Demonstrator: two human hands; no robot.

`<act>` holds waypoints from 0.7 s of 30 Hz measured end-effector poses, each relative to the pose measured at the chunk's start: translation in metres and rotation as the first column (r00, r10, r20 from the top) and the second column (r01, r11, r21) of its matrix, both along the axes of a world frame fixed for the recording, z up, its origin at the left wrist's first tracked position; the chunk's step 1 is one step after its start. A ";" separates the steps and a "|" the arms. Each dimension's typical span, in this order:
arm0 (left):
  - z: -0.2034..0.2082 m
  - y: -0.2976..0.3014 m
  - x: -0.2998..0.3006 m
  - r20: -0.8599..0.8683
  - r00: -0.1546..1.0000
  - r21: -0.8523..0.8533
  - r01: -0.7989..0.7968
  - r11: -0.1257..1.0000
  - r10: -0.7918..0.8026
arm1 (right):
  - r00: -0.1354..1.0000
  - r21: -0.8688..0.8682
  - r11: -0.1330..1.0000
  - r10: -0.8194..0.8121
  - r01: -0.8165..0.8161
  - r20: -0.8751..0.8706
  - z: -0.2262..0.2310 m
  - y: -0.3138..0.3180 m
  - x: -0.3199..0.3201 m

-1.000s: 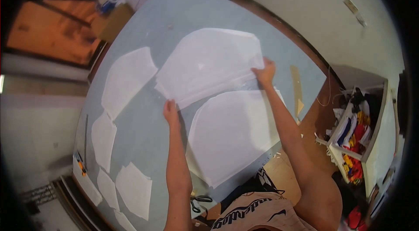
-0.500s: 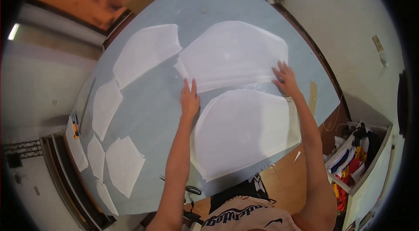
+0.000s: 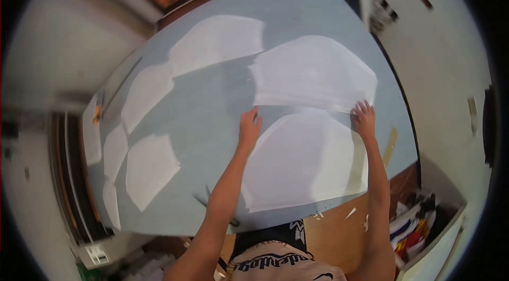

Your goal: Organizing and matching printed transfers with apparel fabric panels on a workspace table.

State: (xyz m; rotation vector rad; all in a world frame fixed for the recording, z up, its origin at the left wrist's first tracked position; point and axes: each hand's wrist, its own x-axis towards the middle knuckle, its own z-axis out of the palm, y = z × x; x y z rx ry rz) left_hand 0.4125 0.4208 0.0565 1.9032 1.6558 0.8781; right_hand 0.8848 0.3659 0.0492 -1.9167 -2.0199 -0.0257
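A broad white cut piece of thin sheet material, fabric or paper, (image 3: 318, 71) lies flat with layered edges on the blue-grey table (image 3: 212, 95). At its near left corner is my left hand (image 3: 249, 127), fingers partly bent, thumb apart, a fingertip at the edge. My right hand (image 3: 363, 120) rests with spread fingers on its near right corner. Closer to me lies another white piece (image 3: 302, 164), rounded at its far side, its right part under my right forearm. A pair of dark scissors (image 3: 200, 200) is partly covered by my left forearm.
Several smaller white pieces (image 3: 154, 169) lie along the table's left. An orange-handled cutter (image 3: 97, 112) and a long thin rod (image 3: 123, 84) sit near the left edge. A tan strip (image 3: 391, 145) is at the right, above a bin of coloured cloth (image 3: 416, 233).
The whole view has shifted and turned. My left fingers, stretched out before, are now more bent at the far piece's corner. My right hand has moved to its near right corner.
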 end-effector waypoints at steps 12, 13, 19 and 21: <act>0.004 -0.343 -0.464 0.051 0.540 -0.009 -0.841 0.541 0.840 | 0.601 0.111 0.903 0.363 -0.414 -0.712 0.028 -0.164 -0.563; -0.006 -0.375 -0.522 0.034 0.420 0.016 -0.908 0.419 0.907 | 0.562 -0.015 0.900 0.259 -0.436 -0.785 0.032 -0.178 -0.614; -0.048 -0.459 -0.780 -0.079 0.261 -0.159 -0.956 0.246 0.962 | 0.381 -0.301 0.900 -0.170 -0.316 -0.909 -0.033 -0.138 -0.822; -0.059 -0.483 -0.850 -0.148 0.274 0.040 -0.958 0.282 0.950 | 0.384 -0.330 0.900 -0.209 -0.284 -0.899 -0.039 -0.122 -0.880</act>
